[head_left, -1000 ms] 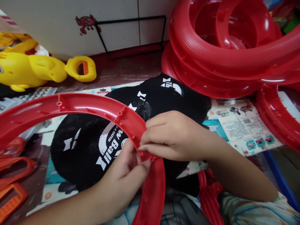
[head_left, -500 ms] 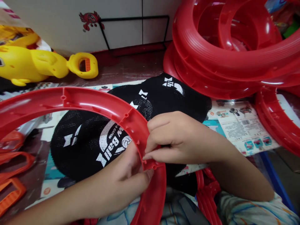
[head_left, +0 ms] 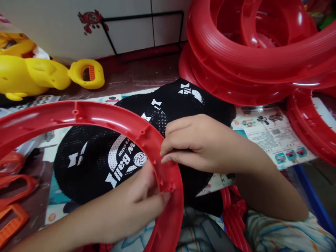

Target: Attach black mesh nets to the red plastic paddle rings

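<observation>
A large red plastic ring [head_left: 86, 117] lies across my lap and the table, over a black mesh net [head_left: 91, 164] printed with white letters. My left hand [head_left: 136, 203] grips the ring's inner edge from below, thumb on the rim. My right hand [head_left: 195, 143] pinches the black net against the ring's outer edge, fingers pressed together.
A stack of red rings [head_left: 252, 52] stands at the back right, with more red rings [head_left: 312, 126] at the right edge. A yellow toy [head_left: 39, 75] lies at the back left. Orange plastic handles [head_left: 13, 196] sit at the left. Printed cards [head_left: 273, 134] cover the table.
The ring has turned slightly in my hands. My right hand has shifted a little up along its rim, still pinching the net.
</observation>
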Demonstrator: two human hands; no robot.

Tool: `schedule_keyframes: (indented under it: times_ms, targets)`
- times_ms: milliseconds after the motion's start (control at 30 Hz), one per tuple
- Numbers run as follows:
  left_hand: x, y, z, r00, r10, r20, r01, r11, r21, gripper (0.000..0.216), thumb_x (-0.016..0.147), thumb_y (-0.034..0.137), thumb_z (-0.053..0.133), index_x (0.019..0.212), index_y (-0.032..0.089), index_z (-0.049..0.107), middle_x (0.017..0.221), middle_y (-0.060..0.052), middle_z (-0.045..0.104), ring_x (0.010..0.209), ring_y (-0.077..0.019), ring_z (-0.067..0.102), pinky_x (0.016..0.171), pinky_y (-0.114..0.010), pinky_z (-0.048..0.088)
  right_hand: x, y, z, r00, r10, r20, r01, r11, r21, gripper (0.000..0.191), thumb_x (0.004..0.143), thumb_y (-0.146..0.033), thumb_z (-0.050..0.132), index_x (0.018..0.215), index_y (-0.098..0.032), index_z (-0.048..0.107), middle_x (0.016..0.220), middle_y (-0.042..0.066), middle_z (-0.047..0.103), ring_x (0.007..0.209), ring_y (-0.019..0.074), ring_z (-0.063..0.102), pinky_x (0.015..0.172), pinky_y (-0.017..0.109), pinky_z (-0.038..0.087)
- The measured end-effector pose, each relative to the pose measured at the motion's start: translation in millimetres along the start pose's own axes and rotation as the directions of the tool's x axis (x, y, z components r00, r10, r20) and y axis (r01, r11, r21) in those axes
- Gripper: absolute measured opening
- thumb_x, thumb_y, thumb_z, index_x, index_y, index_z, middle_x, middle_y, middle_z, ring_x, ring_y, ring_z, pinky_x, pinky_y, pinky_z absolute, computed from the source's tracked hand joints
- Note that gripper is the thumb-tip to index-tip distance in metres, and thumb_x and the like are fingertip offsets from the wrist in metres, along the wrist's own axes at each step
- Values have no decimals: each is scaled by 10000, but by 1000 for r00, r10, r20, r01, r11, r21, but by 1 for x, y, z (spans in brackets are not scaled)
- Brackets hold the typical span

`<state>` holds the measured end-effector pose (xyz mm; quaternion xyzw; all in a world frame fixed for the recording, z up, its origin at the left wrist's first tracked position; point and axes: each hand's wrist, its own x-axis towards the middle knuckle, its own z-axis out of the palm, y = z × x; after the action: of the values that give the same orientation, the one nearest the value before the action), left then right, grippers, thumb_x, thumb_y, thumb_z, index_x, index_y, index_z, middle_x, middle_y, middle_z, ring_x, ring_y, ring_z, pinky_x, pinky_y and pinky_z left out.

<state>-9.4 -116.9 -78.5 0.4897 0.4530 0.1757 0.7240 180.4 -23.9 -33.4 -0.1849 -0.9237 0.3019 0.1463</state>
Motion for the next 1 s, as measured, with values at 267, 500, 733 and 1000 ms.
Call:
schedule_keyframes:
  times_ms: [267,500,733,1000]
  targets:
    - [-11,0,-1,988,-38,148,24,995,96,537,890,227,519,1400,326,382,1106,-21,616,960,-181,585,831,-232,514,1,-3,5,1000,-13,24,13,1000,-12,182,889,-91,532,803,-149,681,828,11,639,804,114,563,706,239,424]
    - [-10,3,5,986,-104,130,105,994,-7,537,888,349,553,1400,282,406,1011,-51,624,891,-203,595,864,-321,528,5,-1,8,992,97,82,-98,995,8,156,823,-53,585,749,-140,690,804,10,645,761,113,564,665,232,404]
    - [4,6,15,971,-169,-169,105,937,-333,444,866,496,584,1237,255,546,1094,-51,643,985,-197,602,900,-301,502,10,5,15,992,83,94,-91,992,88,197,816,-16,556,739,-123,701,801,29,670,771,112,580,716,223,430]
    - [7,-6,11,935,-50,-351,0,990,-142,371,864,330,595,1198,289,441,1031,14,626,788,-117,594,756,-224,504,9,5,14,991,111,74,-114,993,42,141,856,-95,587,790,-105,712,743,24,648,708,109,553,667,228,416]
